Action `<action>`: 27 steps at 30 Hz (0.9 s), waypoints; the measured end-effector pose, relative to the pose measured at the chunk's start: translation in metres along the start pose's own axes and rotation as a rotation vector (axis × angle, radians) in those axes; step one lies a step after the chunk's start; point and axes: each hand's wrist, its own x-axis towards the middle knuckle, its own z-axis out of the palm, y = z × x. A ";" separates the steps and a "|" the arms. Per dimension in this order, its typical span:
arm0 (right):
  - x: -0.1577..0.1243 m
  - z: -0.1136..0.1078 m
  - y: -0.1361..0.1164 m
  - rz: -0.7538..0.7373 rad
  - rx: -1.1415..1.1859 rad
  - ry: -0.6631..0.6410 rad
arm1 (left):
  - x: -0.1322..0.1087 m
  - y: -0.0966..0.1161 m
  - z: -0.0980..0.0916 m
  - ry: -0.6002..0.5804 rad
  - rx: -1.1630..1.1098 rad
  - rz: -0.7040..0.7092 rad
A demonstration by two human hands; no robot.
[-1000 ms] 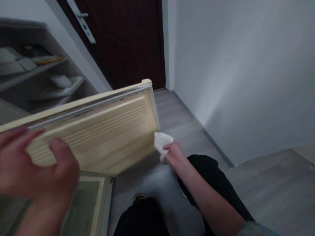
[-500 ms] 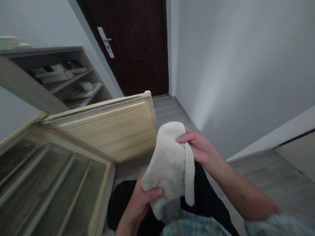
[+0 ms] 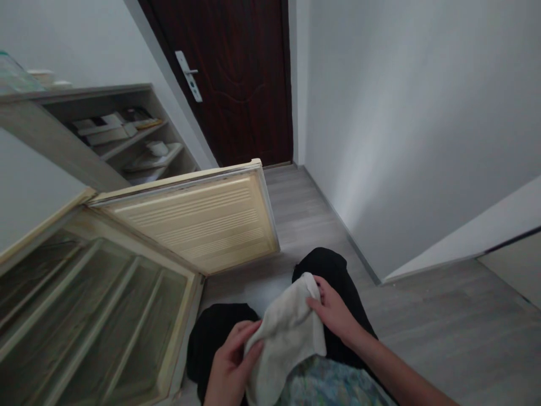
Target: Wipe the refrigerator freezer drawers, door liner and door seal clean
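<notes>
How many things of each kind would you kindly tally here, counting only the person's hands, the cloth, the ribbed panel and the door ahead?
Bare left hand and bare right hand: 2
Off-white soft cloth: 1
Cream ribbed panel: 1
Dark brown wooden door: 1
Total: 5

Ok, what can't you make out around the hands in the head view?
Head view:
White fabric cloth: lower end cut off by the bottom edge.
Left hand: grip partly hidden by the cloth.
Small items on grey shelves: too small to identify.
</notes>
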 end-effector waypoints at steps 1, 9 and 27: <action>-0.001 -0.004 0.000 -0.028 -0.070 0.023 | -0.003 -0.005 -0.002 0.029 0.001 -0.011; -0.007 -0.038 -0.020 -0.187 -0.432 -0.245 | -0.008 -0.040 -0.022 0.350 0.391 0.191; 0.101 -0.001 -0.155 -0.607 0.004 0.297 | 0.210 0.187 -0.074 0.617 0.955 0.719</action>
